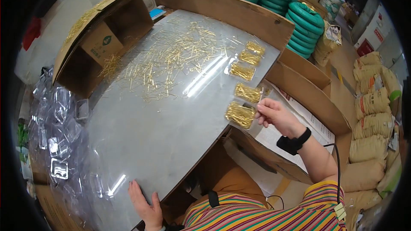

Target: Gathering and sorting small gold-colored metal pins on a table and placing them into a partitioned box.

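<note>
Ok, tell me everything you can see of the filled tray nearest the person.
The filled tray looks like clear plastic, roughly square, heaped with gold-coloured wire pieces. It seems flat on the grey tabletop, at the near end of a row of five. The right hand is at its right edge; whether it grips the rim is unclear.

Loose hooks are spread across the rear of the table, between a box at left and filled packs ranged along the right edge. Packaging is heaped farther left; coils are stacked behind right, sacks at far right.
</note>
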`<state>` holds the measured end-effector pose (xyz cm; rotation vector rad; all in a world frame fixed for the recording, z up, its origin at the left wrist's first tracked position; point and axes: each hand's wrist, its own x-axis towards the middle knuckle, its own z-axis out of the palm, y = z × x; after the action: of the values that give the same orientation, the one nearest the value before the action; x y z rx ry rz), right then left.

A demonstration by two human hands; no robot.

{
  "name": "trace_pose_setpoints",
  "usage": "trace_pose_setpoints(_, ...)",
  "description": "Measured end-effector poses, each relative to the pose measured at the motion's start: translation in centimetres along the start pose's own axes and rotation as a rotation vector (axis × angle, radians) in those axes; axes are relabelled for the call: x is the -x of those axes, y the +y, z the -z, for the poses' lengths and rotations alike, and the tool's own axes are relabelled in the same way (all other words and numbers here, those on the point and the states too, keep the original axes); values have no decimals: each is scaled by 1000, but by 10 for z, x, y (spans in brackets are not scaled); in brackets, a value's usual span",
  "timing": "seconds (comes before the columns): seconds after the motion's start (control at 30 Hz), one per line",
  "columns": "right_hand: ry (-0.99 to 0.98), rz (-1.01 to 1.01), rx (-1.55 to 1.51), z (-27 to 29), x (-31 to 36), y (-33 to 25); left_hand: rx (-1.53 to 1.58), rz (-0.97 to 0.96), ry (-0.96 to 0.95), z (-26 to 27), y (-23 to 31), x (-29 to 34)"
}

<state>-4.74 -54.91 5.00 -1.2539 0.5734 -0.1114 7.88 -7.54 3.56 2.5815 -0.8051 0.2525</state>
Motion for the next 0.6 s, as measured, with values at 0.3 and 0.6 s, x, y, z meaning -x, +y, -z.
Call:
trace_pose_setpoints(0.3,151,-122,-14,96,57,61,-49,-2,-24,-2,3,-4)
trace_pose_setpoints(0.6,222,-432,-63,117,25,158,-159,-32,12,-2,16,-13)
